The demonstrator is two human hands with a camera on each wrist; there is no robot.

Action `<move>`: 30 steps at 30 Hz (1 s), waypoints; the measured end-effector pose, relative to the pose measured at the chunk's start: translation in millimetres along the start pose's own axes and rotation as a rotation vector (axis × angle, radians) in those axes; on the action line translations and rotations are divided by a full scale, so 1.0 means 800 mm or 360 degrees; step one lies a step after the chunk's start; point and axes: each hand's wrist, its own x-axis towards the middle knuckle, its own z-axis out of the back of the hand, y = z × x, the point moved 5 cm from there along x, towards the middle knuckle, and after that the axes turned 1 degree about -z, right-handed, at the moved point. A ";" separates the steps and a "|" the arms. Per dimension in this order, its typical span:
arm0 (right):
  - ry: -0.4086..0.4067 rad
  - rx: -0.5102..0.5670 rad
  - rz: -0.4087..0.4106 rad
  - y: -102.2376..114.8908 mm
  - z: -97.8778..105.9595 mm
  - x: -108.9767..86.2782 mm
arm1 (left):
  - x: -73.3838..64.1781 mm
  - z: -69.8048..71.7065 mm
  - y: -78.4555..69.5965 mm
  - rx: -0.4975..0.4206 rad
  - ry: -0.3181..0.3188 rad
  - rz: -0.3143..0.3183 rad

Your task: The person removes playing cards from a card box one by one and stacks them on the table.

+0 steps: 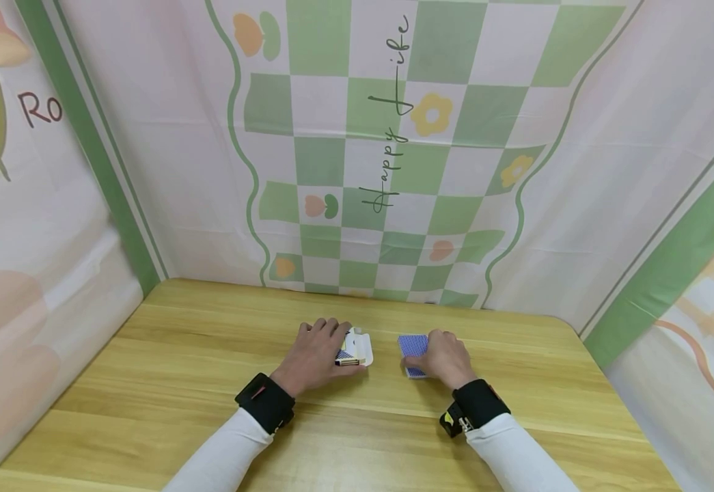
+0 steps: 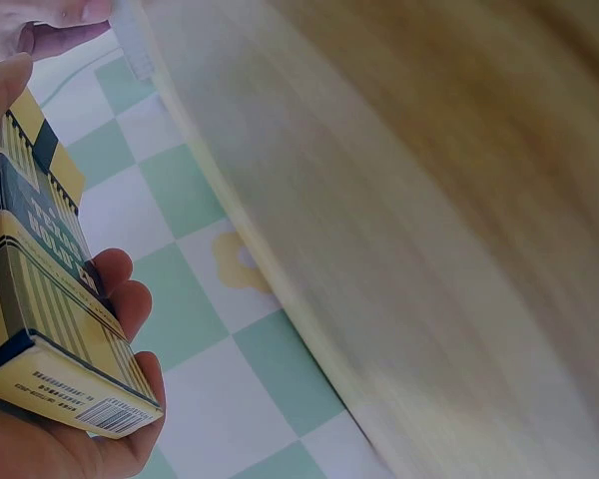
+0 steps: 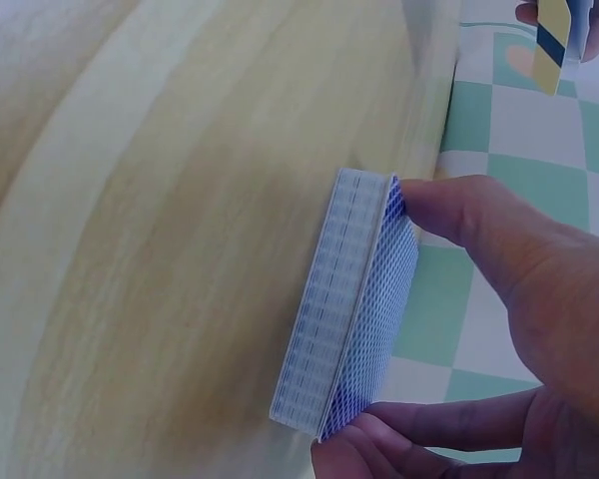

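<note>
My left hand [image 1: 313,355] grips a yellow and navy playing card box [image 2: 55,299] with striped sides and a barcode on its end. In the head view, the box's white flap [image 1: 365,348] stands open toward the right, and a bit of blue pattern shows at that end. To the right, my right hand [image 1: 449,359] holds a deck of cards [image 3: 344,309] with blue patterned backs, thumb at one end and fingers at the other. The deck's white edges line up squarely, close over the tabletop. A gap of wood lies between box and deck.
Both hands are over the far half of a wooden table [image 1: 357,437] with rounded corners. Behind it hangs a green and white checked curtain [image 1: 381,150], with more printed cloth on the left and right. A black band [image 1: 267,403] wraps each wrist.
</note>
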 end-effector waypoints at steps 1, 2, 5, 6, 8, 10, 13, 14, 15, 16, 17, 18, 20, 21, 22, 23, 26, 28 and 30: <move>0.0001 0.0003 0.0001 0.000 0.000 0.000 | 0.000 0.000 0.000 -0.0003 0.0000 0.0001; 0.0003 0.0004 0.0004 0.000 0.000 0.000 | 0.000 0.000 0.000 -0.0006 -0.0001 0.0003; 0.0008 0.0007 0.0005 0.000 0.000 0.001 | 0.000 0.000 0.000 -0.0011 -0.0004 0.0004; 0.0009 0.0013 0.0004 0.000 0.000 0.001 | 0.000 -0.001 0.001 -0.0011 -0.0006 0.0004; 0.0014 0.0022 0.0004 0.000 0.000 0.001 | 0.000 -0.001 0.001 -0.0010 -0.0011 0.0002; 0.0016 0.0029 0.0002 0.000 0.000 0.002 | 0.000 -0.001 0.001 -0.0008 -0.0020 -0.0001; 0.0021 0.0023 -0.0003 0.000 0.000 0.002 | 0.000 0.000 0.001 -0.0002 -0.0033 -0.0007; 0.0022 0.0020 -0.0005 0.000 0.000 0.002 | 0.000 0.000 0.001 -0.0003 -0.0036 -0.0008; 0.0025 0.0016 -0.0010 0.000 0.000 0.002 | 0.000 0.000 0.001 -0.0002 -0.0039 -0.0011; 0.0028 0.0015 -0.0014 0.000 0.000 0.002 | -0.001 0.000 0.001 -0.0003 -0.0039 -0.0012; 0.0031 0.0013 -0.0019 0.000 0.000 0.002 | -0.001 0.000 0.001 -0.0003 -0.0038 -0.0012; 0.0033 0.0014 -0.0019 0.000 0.000 0.002 | -0.001 0.000 0.001 -0.0007 -0.0037 -0.0011; 0.0035 0.0019 -0.0025 0.000 0.001 0.002 | -0.001 0.000 0.001 -0.0010 -0.0034 -0.0010; 0.0035 0.0020 -0.0028 0.000 0.001 0.002 | -0.001 0.000 0.001 -0.0010 -0.0031 -0.0010; 0.0031 0.0019 -0.0021 0.000 0.002 0.001 | -0.001 0.000 0.001 -0.0012 -0.0028 -0.0009; 0.0031 0.0016 -0.0021 0.000 0.002 0.001 | -0.001 0.000 0.001 -0.0011 -0.0026 -0.0010; 0.0017 0.0007 -0.0017 0.000 0.006 0.000 | -0.001 0.000 0.000 -0.0009 -0.0018 -0.0013; -0.0020 -0.0001 0.0000 0.001 0.009 -0.001 | -0.001 0.000 0.000 -0.0010 -0.0013 -0.0012; -0.0085 0.0024 0.0041 0.005 0.014 -0.003 | -0.001 0.001 0.001 -0.0021 -0.0012 -0.0006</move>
